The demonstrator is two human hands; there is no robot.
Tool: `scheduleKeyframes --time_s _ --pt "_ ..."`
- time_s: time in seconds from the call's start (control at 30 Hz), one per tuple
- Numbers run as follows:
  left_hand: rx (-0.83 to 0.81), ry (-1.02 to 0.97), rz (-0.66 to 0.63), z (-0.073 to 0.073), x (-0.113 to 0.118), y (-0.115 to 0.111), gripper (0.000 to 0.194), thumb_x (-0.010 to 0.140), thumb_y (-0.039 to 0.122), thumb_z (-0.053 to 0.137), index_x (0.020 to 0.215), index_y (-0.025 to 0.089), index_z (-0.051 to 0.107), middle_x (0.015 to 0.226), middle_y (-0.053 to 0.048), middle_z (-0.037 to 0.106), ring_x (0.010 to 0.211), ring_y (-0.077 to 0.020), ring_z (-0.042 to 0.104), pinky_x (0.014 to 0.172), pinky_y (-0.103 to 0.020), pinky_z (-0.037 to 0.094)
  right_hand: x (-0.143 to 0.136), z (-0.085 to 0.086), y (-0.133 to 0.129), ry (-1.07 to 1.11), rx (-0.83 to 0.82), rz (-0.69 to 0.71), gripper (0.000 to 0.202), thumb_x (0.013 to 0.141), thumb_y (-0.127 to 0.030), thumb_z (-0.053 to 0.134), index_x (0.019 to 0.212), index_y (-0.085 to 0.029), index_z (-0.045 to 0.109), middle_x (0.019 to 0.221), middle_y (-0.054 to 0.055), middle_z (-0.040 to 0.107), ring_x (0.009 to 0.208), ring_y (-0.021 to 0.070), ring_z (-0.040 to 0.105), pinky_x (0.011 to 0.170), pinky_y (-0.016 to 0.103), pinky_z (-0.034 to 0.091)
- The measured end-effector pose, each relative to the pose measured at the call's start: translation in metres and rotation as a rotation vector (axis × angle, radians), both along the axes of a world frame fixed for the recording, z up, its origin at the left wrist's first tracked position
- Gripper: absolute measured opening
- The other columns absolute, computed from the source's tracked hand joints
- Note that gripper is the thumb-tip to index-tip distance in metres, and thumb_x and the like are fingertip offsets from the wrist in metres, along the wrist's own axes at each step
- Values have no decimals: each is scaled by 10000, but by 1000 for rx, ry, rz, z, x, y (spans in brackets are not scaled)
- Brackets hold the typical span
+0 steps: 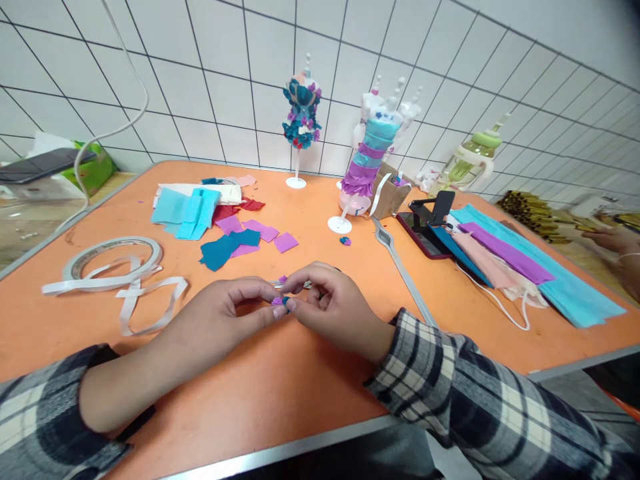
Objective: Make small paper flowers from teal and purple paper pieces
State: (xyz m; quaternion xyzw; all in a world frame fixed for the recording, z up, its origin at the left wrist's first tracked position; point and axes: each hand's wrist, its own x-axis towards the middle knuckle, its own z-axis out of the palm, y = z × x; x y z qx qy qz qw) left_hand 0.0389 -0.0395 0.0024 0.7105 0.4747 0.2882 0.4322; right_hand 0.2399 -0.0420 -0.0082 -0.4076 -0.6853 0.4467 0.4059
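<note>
My left hand [220, 327] and my right hand [335, 307] meet above the orange table [270, 393], fingertips nearly touching. Between them is a small purple and teal paper piece [281, 302]; the left fingers pinch its purple side, the right fingers its teal side. Just beyond the fingertips lies another bit of purple paper [283, 279], partly hidden. Teal paper squares [220, 250] and purple paper squares [287, 242] are spread behind the hands. A small teal and purple paper bit [345, 241] rests near the stand of a paper-wrapped dress form [370, 153].
At left are a tape roll [113, 257] and loose white strips [131, 303]. A decorated form [302, 113] stands at the back. Rightward lie a phone [425, 235], crepe paper sheets [540, 260] and a bottle [467, 163]. Another person's hand [613, 240] shows at far right.
</note>
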Motion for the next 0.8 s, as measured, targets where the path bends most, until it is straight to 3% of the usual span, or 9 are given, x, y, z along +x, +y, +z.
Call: scheduleKeyframes --time_s 0.23,0.3,0.4,0.5,0.6,0.7,0.8 --pt "183 171 -16 0 -1 -1 283 820 530 667 851 289 812 945 -37 819 884 -256 749 879 -385 609 2 -3 3 -202 256 -12 34 787 -170 704 806 -188 683 723 -40 534 625 102 454 654 272 393" --pt "139 135 19 -1 0 -2 333 786 537 702 983 292 814 1027 -43 824 951 -272 757 925 -407 611 1 -2 2 -193 228 -41 39 791 -184 692 795 -193 655 697 -51 519 595 96 436 634 267 387" --pt "-8 13 107 -2 3 -2 558 707 540 775 1201 280 755 1095 -53 824 1001 -282 766 917 -414 632 0 -1 2 -84 45 -77 78 821 -264 672 812 -204 622 671 -65 505 526 81 393 546 249 349" --pt "-102 -80 99 -1 4 -2 392 707 519 775 1001 261 802 1001 -47 840 959 -273 775 902 -398 639 -3 -1 1 68 -155 -28 143 836 -336 661 854 -211 595 680 -62 524 500 75 387 476 235 292" --pt "-74 -96 83 1 3 -2 248 747 491 747 805 256 798 922 -37 841 907 -255 773 899 -378 632 -4 0 1 130 -237 17 183 825 -350 687 875 -210 581 720 -51 555 500 69 406 461 227 285" --pt "-12 -41 72 2 1 -2 238 762 485 735 796 258 796 897 -32 832 868 -243 766 865 -358 631 -1 3 -1 140 -164 8 197 823 -331 705 952 -209 622 855 -18 615 539 69 437 492 229 341" --pt "46 59 36 3 1 -3 289 794 533 703 766 257 784 852 -32 818 830 -239 750 832 -352 619 1 4 -1 55 29 -24 138 821 -294 722 928 -211 690 894 10 631 614 94 464 547 245 376"
